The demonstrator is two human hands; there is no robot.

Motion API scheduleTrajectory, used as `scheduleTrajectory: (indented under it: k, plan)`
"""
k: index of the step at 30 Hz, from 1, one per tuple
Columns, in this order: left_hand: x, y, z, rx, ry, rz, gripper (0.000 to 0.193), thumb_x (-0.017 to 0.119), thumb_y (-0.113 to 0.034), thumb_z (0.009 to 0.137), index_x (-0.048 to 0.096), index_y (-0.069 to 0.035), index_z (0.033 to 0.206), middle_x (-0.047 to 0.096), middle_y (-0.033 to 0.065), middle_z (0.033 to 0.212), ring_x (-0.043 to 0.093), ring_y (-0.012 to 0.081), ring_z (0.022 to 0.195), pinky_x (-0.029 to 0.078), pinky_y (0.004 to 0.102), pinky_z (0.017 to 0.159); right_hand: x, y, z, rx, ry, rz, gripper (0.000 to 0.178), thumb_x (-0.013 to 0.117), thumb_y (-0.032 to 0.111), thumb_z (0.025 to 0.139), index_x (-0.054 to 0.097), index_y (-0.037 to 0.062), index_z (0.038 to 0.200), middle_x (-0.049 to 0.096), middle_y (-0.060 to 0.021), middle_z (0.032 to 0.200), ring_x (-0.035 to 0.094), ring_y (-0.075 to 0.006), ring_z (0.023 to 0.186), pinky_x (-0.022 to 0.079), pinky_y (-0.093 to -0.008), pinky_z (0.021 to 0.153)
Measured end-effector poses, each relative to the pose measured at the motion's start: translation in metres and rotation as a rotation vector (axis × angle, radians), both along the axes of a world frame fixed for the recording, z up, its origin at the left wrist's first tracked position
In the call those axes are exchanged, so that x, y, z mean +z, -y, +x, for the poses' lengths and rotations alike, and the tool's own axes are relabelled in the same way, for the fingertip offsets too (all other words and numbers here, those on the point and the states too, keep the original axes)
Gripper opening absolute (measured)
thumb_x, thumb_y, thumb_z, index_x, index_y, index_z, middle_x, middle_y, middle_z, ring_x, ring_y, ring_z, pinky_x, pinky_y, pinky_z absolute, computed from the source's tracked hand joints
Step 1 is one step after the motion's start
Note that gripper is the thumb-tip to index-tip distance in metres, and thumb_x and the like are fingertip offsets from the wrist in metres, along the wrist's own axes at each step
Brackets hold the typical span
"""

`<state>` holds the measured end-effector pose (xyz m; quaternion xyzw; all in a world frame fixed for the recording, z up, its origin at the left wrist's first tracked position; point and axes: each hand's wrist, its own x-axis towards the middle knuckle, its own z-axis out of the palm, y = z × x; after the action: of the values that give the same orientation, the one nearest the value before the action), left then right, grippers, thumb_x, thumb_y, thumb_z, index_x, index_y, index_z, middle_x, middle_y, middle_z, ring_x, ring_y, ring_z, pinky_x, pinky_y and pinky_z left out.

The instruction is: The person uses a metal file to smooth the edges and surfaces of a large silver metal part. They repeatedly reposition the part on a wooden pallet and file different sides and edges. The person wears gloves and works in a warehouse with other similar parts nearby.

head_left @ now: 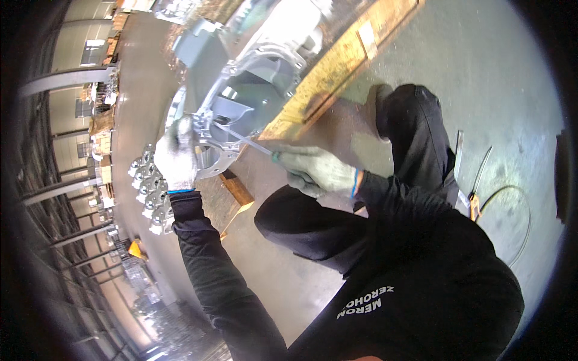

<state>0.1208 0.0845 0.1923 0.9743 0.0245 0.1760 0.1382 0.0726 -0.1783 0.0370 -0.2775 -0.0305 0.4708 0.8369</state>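
A large silvery metal casting (256, 75), with round flanged openings and bolt lugs, stands in front of me at the wooden beam. My left hand (176, 156), in a white knit glove, grips the casting's near left edge; its fingertips partly blend into the bright metal. In my right hand (316, 169), gloved the same way, is a long slim metal rod-like tool (245, 138) that looks like a file, with a green bit showing at the grip. The fingers are closed round its near end. Its far tip reaches the casting beside my left hand, and the exact contact is blurred.
A worn yellow wooden beam (337, 69) runs along the casting's right side. Several smaller castings (149, 189) stand on the floor at left. An orange-handled tool (474, 206) and a flat metal strip (459, 147) lie at right. My bent knees are close to the beam.
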Motion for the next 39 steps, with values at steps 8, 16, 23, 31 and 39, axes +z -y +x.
scheduleTrajectory:
  k: [8,16,23,31,39]
  plan:
    - [-0.01,-0.013,0.006,0.005,-0.009,-0.268,0.05,0.059,-0.047,0.107,0.068,-0.004,0.083,0.057,-0.0018,0.069,0.047,0.0078,0.063,0.038,0.0278,0.057,0.058,-0.027,0.03,-0.088,0.113,-0.059,0.03,0.054,0.025,0.108,0.065,0.0093,0.131,0.051,0.0029,0.061,0.047,-0.0081,0.045,0.038,-0.0246,0.039]
    - [-0.008,0.002,0.0,0.008,0.081,-0.003,0.044,0.058,-0.039,0.107,0.076,0.001,0.109,0.07,0.0099,0.073,0.066,0.0165,0.067,0.052,0.0341,0.065,0.065,-0.053,0.055,-0.359,0.634,-0.112,0.027,0.059,0.028,0.106,0.07,0.0054,0.115,0.061,0.0011,0.079,0.057,-0.0077,0.065,0.048,-0.0285,0.057]
    - [-0.008,0.002,0.006,0.108,0.082,0.274,0.051,0.053,-0.056,0.102,0.079,-0.012,0.104,0.072,0.0208,0.079,0.072,0.0418,0.076,0.056,0.0495,0.068,0.063,-0.026,0.041,-0.463,1.143,-0.415,0.025,0.056,0.018,0.102,0.066,0.0051,0.12,0.068,-0.0131,0.09,0.063,-0.0159,0.069,0.052,-0.0328,0.06]
    - [-0.006,0.016,0.0,0.031,0.23,0.333,0.051,0.055,-0.058,0.101,0.08,-0.014,0.102,0.072,0.0173,0.077,0.072,0.0391,0.074,0.056,0.0479,0.07,0.06,-0.016,0.038,-0.219,0.837,-0.445,0.035,0.06,0.011,0.098,0.063,0.0009,0.132,0.067,-0.0234,0.115,0.069,-0.0382,0.099,0.056,-0.0418,0.088]
    - [-0.004,0.015,0.001,0.081,0.076,0.32,0.046,0.06,-0.055,0.097,0.079,-0.014,0.107,0.075,0.0162,0.088,0.073,0.0367,0.082,0.059,0.0453,0.075,0.09,-0.004,0.071,0.109,1.491,-0.722,0.045,0.056,0.019,0.103,0.057,0.0024,0.145,0.072,-0.0223,0.107,0.07,-0.0236,0.093,0.055,-0.0374,0.087]
